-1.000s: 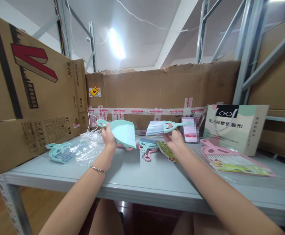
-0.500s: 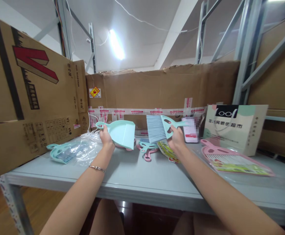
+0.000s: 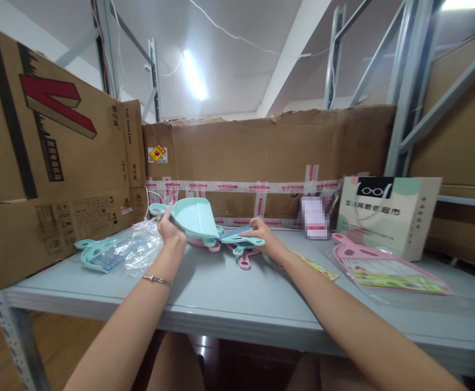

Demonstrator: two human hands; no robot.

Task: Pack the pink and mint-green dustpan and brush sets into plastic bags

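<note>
My left hand (image 3: 170,231) is closed on the handle of a mint-green dustpan (image 3: 197,218), held tilted above the table with its wide edge facing right. My right hand (image 3: 268,239) has its fingers curled at the mint-green hand brush (image 3: 250,240), low over the table; its blue bristles point left towards the dustpan. Beneath the brush lies a small pile with another mint-green piece and a pink handle (image 3: 244,263). Part of a pink piece (image 3: 214,247) shows below the dustpan. My right fingers partly hide the brush.
At left lie a mint-green dustpan set (image 3: 94,254) and clear plastic wrapping (image 3: 143,252). A phone (image 3: 316,218), a paper bag (image 3: 388,214), a pink dustpan set (image 3: 388,266) and a printed card (image 3: 319,267) are at right. Large cardboard boxes (image 3: 270,146) wall the back and left.
My right hand has moved left and down with the brush, from in front of the phone to the pile. My left hand and the dustpan have shifted slightly left.
</note>
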